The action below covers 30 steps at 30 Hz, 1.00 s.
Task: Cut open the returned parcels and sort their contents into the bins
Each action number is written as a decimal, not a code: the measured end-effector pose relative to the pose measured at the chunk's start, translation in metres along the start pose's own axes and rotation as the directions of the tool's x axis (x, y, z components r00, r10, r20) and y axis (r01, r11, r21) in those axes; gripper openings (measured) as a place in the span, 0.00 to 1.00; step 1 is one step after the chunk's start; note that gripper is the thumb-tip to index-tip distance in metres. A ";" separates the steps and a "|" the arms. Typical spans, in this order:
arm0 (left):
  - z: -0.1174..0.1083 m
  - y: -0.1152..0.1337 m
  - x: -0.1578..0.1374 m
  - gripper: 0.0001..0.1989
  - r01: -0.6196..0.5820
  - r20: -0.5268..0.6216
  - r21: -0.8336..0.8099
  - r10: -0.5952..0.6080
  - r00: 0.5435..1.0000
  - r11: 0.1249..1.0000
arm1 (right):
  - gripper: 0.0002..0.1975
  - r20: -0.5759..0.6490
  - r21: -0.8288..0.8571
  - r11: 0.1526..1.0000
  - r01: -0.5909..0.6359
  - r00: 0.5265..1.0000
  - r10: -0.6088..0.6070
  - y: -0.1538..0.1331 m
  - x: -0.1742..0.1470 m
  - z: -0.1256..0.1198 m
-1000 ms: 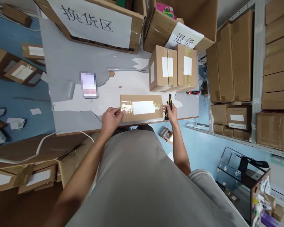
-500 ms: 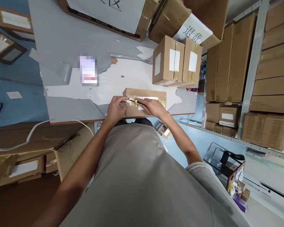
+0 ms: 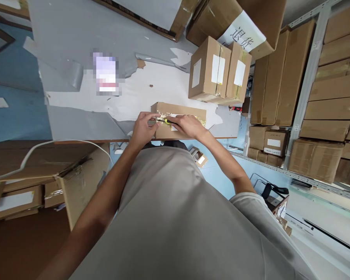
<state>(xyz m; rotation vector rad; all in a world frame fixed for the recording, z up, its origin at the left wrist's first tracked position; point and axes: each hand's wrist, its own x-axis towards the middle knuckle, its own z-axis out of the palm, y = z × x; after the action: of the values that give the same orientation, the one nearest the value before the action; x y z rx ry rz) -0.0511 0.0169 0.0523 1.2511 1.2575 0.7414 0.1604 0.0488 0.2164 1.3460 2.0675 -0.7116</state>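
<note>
A long cardboard box (image 3: 189, 111) lies at the front edge of the table, with shiny clear tape (image 3: 162, 116) along its top and a white label partly under my right hand. My right hand (image 3: 189, 125) is closed around a yellow-and-black box cutter (image 3: 167, 121), whose thin tip points left over the tape. At the box's left end, my left hand (image 3: 144, 128) grips with bent fingers, its thumb and forefinger close to the cutter's tip. Whether those fingers also hold some tape is too small to tell.
Two taped cartons (image 3: 210, 74) stand on the table (image 3: 146, 93) at the back right, before larger open boxes. A blurred-out item (image 3: 105, 74) lies left. Shelves of cartons (image 3: 315, 155) rise at right. A white cable (image 3: 32, 149) crosses the big box (image 3: 84, 182) at left.
My view has shifted slightly, so the table sits a little higher in it. The cutter in my right hand now lies flatter over the tape; my left hand stays at the box's left end.
</note>
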 end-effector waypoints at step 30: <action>0.054 0.036 -0.010 0.19 0.223 -0.279 0.122 -0.182 0.943 0.967 | 0.26 0.160 -0.161 0.975 -0.156 0.970 0.182 0.138 -0.084 0.014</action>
<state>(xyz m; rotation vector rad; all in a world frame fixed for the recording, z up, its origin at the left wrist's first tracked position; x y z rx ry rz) 0.0055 0.0013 0.0812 1.1461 1.6636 0.6885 0.3182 0.0355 0.2486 1.3092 1.8064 -0.5689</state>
